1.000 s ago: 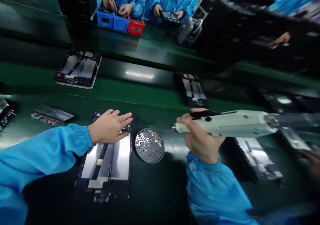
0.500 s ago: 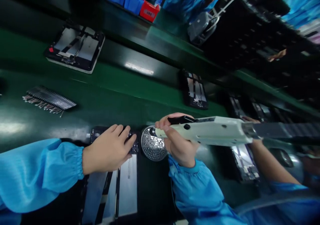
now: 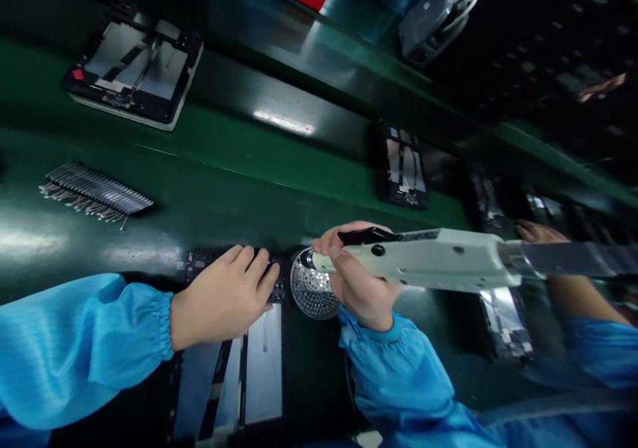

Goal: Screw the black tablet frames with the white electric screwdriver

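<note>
The pale screwdriver [image 3: 438, 259] is lying inside the closed right hand [image 3: 366, 290], its nose partly covering the round dish [image 3: 310, 294]. Left of this grip, the left hand [image 3: 226, 302] is resting, fingers extended, hiding some of the tablet [image 3: 265, 368]. Rightward, the screwdriver is blocking a co-worker's arm [image 3: 581, 296].

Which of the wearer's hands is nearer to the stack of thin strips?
Left. The left hand lies over the open device, below and right of the strips in view; the right hand, around the pale green tool, is farther right.
</note>
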`<state>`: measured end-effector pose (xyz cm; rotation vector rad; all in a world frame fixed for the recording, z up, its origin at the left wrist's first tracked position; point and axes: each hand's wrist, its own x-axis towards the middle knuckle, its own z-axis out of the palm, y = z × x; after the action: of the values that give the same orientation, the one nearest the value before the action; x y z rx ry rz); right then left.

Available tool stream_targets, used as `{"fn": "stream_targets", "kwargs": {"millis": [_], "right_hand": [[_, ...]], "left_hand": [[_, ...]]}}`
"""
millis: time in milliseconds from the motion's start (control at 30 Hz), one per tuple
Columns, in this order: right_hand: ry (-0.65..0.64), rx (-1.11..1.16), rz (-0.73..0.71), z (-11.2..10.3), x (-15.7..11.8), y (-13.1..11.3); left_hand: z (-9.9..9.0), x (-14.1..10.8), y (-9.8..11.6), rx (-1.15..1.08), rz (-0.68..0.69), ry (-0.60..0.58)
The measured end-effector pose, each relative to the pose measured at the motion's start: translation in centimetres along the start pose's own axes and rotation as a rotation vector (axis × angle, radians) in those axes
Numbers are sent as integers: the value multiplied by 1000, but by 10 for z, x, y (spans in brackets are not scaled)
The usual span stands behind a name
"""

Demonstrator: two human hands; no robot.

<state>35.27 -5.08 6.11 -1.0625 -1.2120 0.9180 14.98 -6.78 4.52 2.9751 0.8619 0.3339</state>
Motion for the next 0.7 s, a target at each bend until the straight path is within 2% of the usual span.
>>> {"fn": "stream_targets", "kwargs": {"millis": [333, 700], "right_hand": [[20, -36, 18, -1, -2, 0], [2, -22, -7, -5, -3, 5]], "left_hand": [[3, -2, 2, -54, 0, 11], [5, -1, 2, 6, 8, 28]]}}
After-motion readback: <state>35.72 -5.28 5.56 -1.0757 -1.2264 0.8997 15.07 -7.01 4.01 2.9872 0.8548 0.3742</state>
